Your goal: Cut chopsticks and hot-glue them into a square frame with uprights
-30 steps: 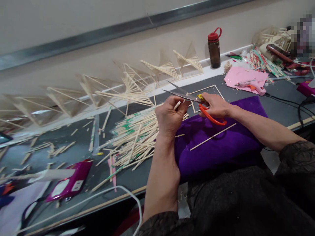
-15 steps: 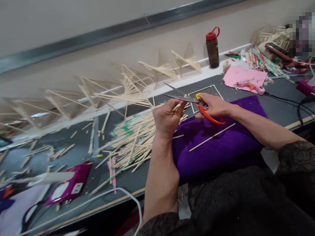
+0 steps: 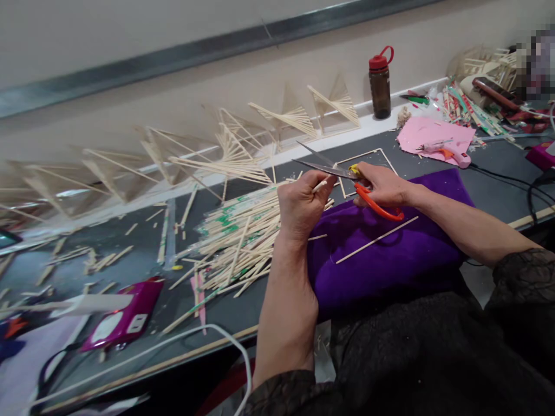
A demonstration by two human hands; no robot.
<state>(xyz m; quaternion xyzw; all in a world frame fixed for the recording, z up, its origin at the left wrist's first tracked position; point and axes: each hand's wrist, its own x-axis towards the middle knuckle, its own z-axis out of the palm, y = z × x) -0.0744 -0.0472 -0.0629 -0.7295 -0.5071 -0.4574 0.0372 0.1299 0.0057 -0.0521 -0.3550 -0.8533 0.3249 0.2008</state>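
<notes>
My left hand [image 3: 303, 202] is closed around a thin wooden stick [image 3: 319, 186], whose short end pokes out by the thumb. In my right hand [image 3: 384, 186] is a pair of scissors [image 3: 323, 167] with orange and yellow handles. Their blades are apart and point left, just over my left fingers; I cannot tell whether they touch the stick. Below the hands, a purple cloth [image 3: 390, 260] covers my lap and the table's edge, with a single loose stick [image 3: 377, 240] on it. Behind the scissors lies a square stick frame [image 3: 359, 155], partly hidden by my hands.
A heap of wooden sticks [image 3: 243, 248] lies left of my left hand. Stick-built twisted models [image 3: 234, 150] line the wall beside a brown bottle [image 3: 380, 86]. A pink glue gun [image 3: 446, 151] rests on pink paper [image 3: 416, 133]. A magenta device [image 3: 125, 315] sits front left.
The view has shifted slightly, so most things appear a little farther right. Both hands keep their grips, and the scissor blades remain apart.
</notes>
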